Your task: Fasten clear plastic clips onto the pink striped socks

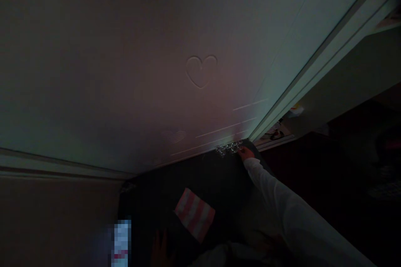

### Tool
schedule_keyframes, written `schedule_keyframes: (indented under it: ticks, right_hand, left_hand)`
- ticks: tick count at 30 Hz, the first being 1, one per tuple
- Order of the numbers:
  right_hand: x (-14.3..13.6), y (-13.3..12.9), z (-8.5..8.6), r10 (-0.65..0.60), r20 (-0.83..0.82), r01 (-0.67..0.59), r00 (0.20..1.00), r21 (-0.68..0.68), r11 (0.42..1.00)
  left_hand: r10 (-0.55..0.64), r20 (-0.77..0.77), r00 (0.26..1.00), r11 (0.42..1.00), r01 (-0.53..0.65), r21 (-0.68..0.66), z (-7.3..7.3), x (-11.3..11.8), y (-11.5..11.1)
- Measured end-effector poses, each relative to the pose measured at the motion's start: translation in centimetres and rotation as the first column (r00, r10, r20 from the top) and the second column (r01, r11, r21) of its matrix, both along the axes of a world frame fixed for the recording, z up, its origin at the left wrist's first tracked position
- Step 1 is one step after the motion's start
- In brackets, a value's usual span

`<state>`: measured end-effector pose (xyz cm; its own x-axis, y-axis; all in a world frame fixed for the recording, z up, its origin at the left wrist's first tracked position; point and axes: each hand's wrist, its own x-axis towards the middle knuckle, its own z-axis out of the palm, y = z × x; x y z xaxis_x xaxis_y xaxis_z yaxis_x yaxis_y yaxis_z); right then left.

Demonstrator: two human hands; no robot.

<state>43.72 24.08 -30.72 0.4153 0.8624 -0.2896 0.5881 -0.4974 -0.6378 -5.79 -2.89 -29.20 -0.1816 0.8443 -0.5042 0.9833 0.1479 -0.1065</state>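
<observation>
My right hand (246,153), in a white sleeve, reaches to the far right of a dark surface (156,192). Its fingertips meet the right end of a cluster of small clear glass-like pieces (228,147) by the wall; the fingers look pressed together, but what they pinch is too small and dark to make out. Near the bottom edge my left hand (161,248) rests dimly lit on the dark surface, fingers apart and nothing in it. Between the hands lies a pink and white striped cloth (196,215).
A pale wall (125,71) bears a heart outline (201,71) and several light lines. A bright pixelated patch (121,242) is at the lower left. Right of the white frame (316,66), papers (275,130) lie in shadow.
</observation>
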Motion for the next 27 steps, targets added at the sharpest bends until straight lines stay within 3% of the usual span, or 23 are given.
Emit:
schedule_keyframes:
  ticks: [11, 18, 27]
  right_hand:
    - [0.3, 0.8, -0.7, 0.025, 0.002, -0.025, 1.0, 0.016, 1.0]
    - [-0.4, -0.9, -1.3, -0.015, 0.012, 0.015, 1.0, 0.047, 0.999]
    - [-2.6, -1.7, -2.0, 0.088, -0.053, -0.082, 0.995, 0.101, 0.991]
  left_hand:
    - [0.022, -0.007, 1.0, 1.0, -0.022, 0.018, -0.8, -0.2, -0.1]
    - [0.033, 0.012, 0.999, 0.998, -0.034, 0.048, -0.8, -0.1, -0.2]
    - [0.024, 0.004, 1.0, 0.998, -0.024, 0.064, -0.7, -0.2, -0.1]
